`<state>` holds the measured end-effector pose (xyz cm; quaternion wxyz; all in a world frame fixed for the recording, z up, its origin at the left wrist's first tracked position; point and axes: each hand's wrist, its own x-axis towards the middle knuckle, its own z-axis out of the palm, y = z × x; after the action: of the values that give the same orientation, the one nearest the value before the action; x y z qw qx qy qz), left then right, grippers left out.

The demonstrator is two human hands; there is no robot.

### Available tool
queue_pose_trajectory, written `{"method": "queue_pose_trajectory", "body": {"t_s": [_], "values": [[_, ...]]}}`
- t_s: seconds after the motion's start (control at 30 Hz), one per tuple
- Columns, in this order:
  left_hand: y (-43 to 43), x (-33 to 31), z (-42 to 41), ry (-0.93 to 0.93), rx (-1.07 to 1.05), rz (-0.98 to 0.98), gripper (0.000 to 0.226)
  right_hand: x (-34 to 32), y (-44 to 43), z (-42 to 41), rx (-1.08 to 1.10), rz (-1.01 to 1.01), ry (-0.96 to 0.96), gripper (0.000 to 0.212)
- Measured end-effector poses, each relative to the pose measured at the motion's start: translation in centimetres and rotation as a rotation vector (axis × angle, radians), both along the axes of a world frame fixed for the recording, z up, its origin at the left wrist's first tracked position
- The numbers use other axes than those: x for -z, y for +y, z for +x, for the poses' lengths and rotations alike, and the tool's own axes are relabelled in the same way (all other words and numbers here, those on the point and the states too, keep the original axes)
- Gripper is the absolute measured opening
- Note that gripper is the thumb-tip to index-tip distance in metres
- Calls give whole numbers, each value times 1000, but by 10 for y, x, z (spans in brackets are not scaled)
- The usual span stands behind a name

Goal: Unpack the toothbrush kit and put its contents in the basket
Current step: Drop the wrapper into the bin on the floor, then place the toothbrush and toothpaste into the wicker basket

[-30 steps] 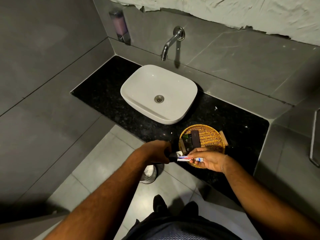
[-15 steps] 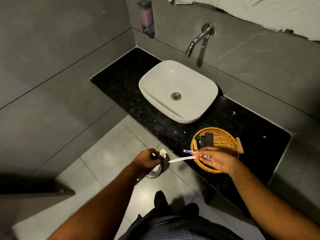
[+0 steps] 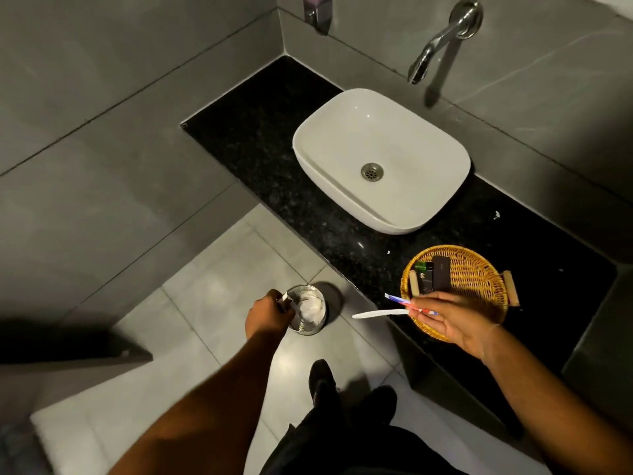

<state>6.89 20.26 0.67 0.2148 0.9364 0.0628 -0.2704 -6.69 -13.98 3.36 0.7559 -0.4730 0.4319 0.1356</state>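
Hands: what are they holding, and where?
Right hand pinches a white toothbrush and small toothpaste tube at one end. Left hand grips packaging over the bin.

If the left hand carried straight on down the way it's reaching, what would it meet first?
Most likely the small metal bin on the floor: the left hand is over its near rim, holding a dark wrapper piece above the white waste inside. How far above is unclear.

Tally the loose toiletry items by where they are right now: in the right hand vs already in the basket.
In the right hand: 2, a white toothbrush and a small toothpaste tube.
In the basket: 3, a green-capped bottle, a dark box with a logo and a dark flat box.
Total: 5
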Motion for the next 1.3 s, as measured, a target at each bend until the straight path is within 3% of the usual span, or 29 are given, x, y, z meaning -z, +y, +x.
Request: {"method": "queue_pose_trajectory", "body": {"t_s": [0.1, 0.23, 0.37, 0.57, 0.77, 0.87, 0.97, 1.03, 1.17, 1.3], "values": [[-7, 22, 16, 38, -9, -23, 34, 7, 2, -7, 34, 4, 21, 31], [-14, 60, 34, 173, -61, -97, 39, 20, 5, -17, 36, -4, 74, 18], [-13, 85, 31, 243, -191, -147, 39, 28, 7, -29, 29, -15, 132, 36], [-11, 78, 10, 201, -237, -269, 29, 21, 10, -33, 116, -11, 127, 15], [-64, 36, 9, -159, 39, -442, 19, -6, 7, -24, 9, -168, 74, 16], [-106, 8, 6, -316, 415, -535, 25, -19, 6, -20, 40, -231, 72, 14], [-147, -15, -1, -364, 891, -625, 39, -34, 4, -16, 94, -272, 70, 14], [-169, -24, -7, -371, 1087, -639, 42, -41, 1, -15, 116, -338, 71, 19], [-203, -28, -16, -380, 1135, -732, 26, -47, -9, -16, 127, -407, 58, 24], [-224, -26, -16, -101, 999, -777, 27, -45, -23, -21, 147, -427, 20, 24]]}}
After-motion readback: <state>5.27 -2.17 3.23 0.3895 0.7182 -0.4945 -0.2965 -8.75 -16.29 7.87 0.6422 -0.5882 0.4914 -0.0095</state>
